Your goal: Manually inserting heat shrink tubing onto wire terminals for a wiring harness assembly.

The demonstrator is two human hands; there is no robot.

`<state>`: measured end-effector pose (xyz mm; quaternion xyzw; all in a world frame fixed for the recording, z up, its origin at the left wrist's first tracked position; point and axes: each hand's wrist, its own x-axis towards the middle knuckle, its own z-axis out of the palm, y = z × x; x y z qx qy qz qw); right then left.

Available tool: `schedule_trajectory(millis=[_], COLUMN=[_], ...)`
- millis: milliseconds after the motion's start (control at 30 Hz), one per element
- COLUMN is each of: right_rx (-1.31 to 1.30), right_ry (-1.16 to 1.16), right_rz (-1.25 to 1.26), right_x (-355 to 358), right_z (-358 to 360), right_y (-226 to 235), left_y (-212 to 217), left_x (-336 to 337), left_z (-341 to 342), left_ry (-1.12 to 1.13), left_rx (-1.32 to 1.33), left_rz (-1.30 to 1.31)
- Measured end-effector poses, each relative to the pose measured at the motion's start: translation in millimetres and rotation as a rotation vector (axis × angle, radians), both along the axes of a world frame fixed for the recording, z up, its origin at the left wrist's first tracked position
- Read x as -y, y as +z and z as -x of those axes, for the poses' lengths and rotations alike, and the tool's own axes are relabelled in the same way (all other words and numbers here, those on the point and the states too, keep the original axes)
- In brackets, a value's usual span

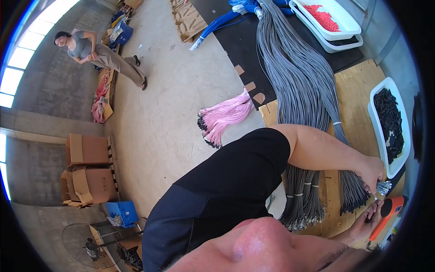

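My left hand [371, 174] is at the right side of the wooden bench, its fingers closed round grey cable ends. Bright silver tips [384, 187] of the cables stick out beside it. Just below, my right hand [369, 220] has curled fingers, with small black pieces [368, 220] in them; their exact kind is too small to tell. An orange and black handheld tool [389, 217] lies close by the right hand. A long bundle of grey cables [294, 77] runs over the bench under my left arm, and a tied bundle with black ends [354, 197] hangs nearest the left hand.
A white tray of black sleeves [389, 124] stands beside the left hand. White stacked trays [328, 22] hold red pieces at the back. Pink cables [226, 113] hang off the bench edge. Cardboard boxes [90, 174] and a person [97, 52] are across the floor.
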<state>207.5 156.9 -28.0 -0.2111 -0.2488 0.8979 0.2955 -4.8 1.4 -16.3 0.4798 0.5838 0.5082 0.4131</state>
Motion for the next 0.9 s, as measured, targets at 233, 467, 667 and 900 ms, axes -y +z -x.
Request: schedule_trajectory(millis=[233, 467, 667, 900], right_rx=[-0.273, -0.201, 0.014, 0.38], right_ry=[0.237, 0.243, 0.103, -0.049], right_rz=[0.137, -0.135, -0.178, -0.47], right_x=[-36, -19, -2, 57], right_z=[-14, -8, -24, 23], right_y=[-49, -37, -14, 12], left_y=[3, 6, 18, 0], left_x=[3, 9, 2, 4], left_z=[1, 3, -8, 6], left_ry=[0.005, 0.04, 0.02, 0.063], left_rx=[0.011, 0.147, 0.176, 0.177], left_rz=[-0.01, -0.011, -0.005, 0.068])
